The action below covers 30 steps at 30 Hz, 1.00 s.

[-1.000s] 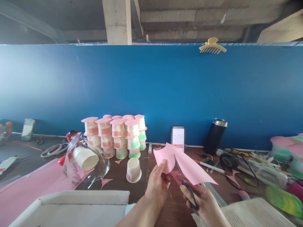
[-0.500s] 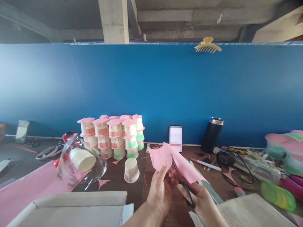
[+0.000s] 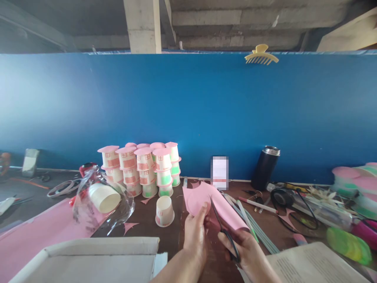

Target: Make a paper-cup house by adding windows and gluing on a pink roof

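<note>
My left hand (image 3: 194, 232) pinches a sheet of pink paper (image 3: 198, 199) between thumb and fingers, with the thumb lying on a rounded part of it. In my right hand (image 3: 243, 247) is a pair of black-handled scissors (image 3: 229, 239); their blades point up and left, set against the paper beside the rounded part. The paper's right side hangs as a curled flap over the scissors and the right hand. One upside-down paper cup (image 3: 165, 212) with a red window drawing stands left of my hands.
Stacked cups (image 3: 144, 169) with pink paper discs stand at the back left. Nearer are a plastic bag of cups (image 3: 104, 198), a white box (image 3: 97, 255) and a pink sheet (image 3: 50, 230). At right are a black bottle (image 3: 265, 169), pens, tape, cables and a book (image 3: 312, 263).
The paper has tipped and shifted slightly left and down, so the rounded part shows more fully. The right hand with the scissors has moved a little left.
</note>
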Each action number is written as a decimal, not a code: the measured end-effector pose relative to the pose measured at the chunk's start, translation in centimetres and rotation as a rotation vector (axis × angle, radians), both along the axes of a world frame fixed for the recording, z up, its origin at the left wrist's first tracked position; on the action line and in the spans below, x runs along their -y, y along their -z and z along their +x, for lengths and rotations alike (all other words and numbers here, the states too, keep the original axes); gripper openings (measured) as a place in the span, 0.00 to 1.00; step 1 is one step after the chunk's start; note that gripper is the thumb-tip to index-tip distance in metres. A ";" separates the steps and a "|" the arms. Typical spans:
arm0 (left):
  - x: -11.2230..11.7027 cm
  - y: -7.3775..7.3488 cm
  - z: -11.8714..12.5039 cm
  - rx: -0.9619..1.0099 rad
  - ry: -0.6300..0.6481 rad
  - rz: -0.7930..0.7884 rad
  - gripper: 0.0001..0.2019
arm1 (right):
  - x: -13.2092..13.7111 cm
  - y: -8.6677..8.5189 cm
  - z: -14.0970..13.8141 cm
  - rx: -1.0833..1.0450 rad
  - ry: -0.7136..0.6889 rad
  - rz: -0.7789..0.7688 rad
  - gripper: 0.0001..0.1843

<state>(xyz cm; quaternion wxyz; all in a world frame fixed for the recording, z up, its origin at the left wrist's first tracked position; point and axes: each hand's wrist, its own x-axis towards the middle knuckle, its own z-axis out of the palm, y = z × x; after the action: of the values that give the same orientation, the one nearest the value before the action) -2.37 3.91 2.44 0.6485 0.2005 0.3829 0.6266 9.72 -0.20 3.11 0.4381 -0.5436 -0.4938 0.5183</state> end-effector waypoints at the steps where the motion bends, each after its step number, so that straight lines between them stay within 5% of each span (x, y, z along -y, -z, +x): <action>1: -0.1 0.1 0.0 -0.003 -0.017 -0.011 0.18 | 0.0 -0.1 0.0 0.000 -0.003 -0.010 0.26; 11: -0.5 0.7 0.0 -0.135 -0.064 0.015 0.19 | 0.1 -0.3 0.2 0.016 -0.022 -0.013 0.28; 19: 0.3 -0.3 0.1 -0.110 0.046 0.052 0.19 | 0.9 -1.4 -0.1 -0.022 0.097 0.030 0.24; 30: 0.6 -0.6 0.2 -0.103 0.045 0.055 0.19 | 0.9 -0.7 0.1 0.060 0.149 0.045 0.25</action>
<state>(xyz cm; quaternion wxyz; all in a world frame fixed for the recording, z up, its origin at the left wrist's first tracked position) -2.15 3.30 3.02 0.6360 0.2587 0.3940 0.6111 9.85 -1.07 3.83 0.4727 -0.5841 -0.4765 0.4565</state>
